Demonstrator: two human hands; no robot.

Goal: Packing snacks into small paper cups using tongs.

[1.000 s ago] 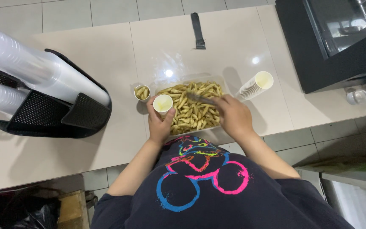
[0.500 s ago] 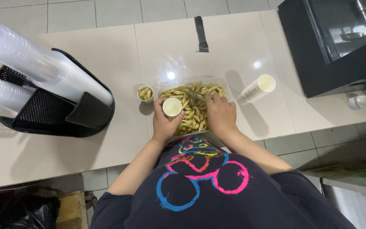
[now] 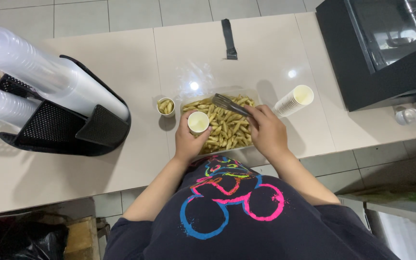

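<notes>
Single head view, looking steeply down, close over counter (image 3: pixel 121 62) edge

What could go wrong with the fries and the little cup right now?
The left hand holds the small paper cup over the tray of fries, and its mouth is narrow, so fries may miss it. The tongs in the right hand might knock the cup. The tray sits near the counter edge and may slide off.
</notes>
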